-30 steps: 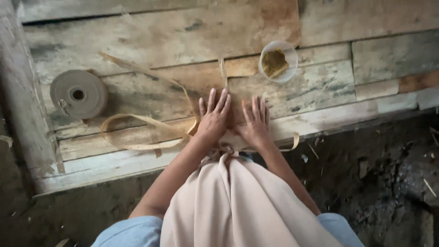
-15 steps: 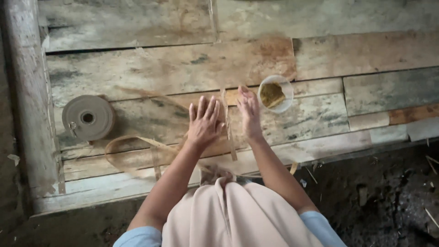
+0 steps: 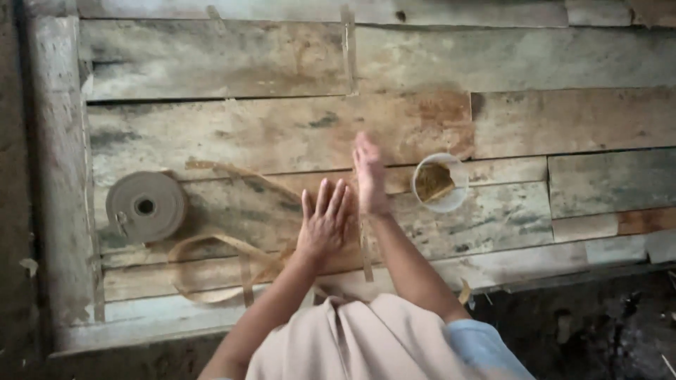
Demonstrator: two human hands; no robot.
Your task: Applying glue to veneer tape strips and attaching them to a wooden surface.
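Pale strip (image 3: pixel 365 246) lies mid-frame on plank tabletop (image 3: pixel 246 134), between both hands. Left hand (image 3: pixel 325 224) flat, fingers spread, grip empty. Right hand (image 3: pixel 370 176) edge-on, open, blurred. Cup (image 3: pixel 440 183) right; tape roll (image 3: pixel 146 206) left.

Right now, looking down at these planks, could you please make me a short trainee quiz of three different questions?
1. True or false: the left hand lies flat on the planks.
2. What lies nearer the right hand: A) the grey roll, B) the clear cup?
3. Fill in: the loose strip forms a ___ beside the left hand.

Key: 1 true; 2 B; 3 loop.
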